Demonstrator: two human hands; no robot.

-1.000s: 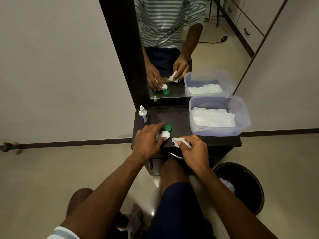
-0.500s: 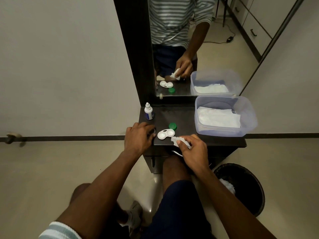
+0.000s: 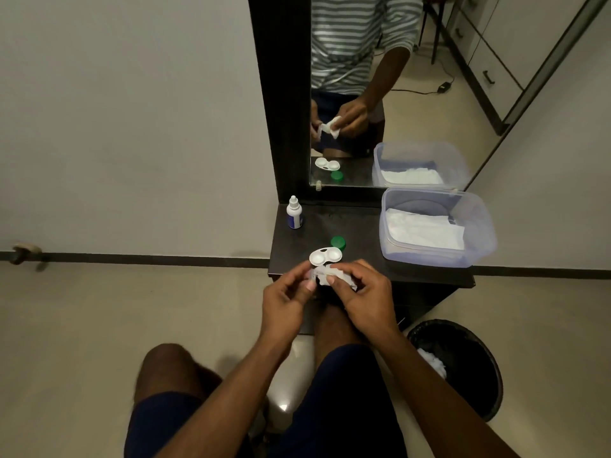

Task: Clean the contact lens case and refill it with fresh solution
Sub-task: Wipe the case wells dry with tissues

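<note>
A white contact lens case (image 3: 325, 256) lies open on the dark shelf (image 3: 360, 233), both wells uncapped. A green cap (image 3: 338, 242) sits just behind it. The small white solution bottle (image 3: 294, 213) stands upright at the shelf's back left. Just in front of the case, my left hand (image 3: 287, 300) and my right hand (image 3: 365, 294) together pinch a crumpled white tissue (image 3: 330, 276) at the shelf's front edge. The other cap is not visible.
A clear plastic tub (image 3: 476, 233) with folded white tissues fills the shelf's right side. A mirror (image 3: 380, 94) stands behind the shelf. A black waste bin (image 3: 463, 365) with a used tissue sits on the floor at the right, beside my knees.
My left hand let go of the lens case and came across to the tissue held by my right hand. The case now lies uncovered on the shelf.
</note>
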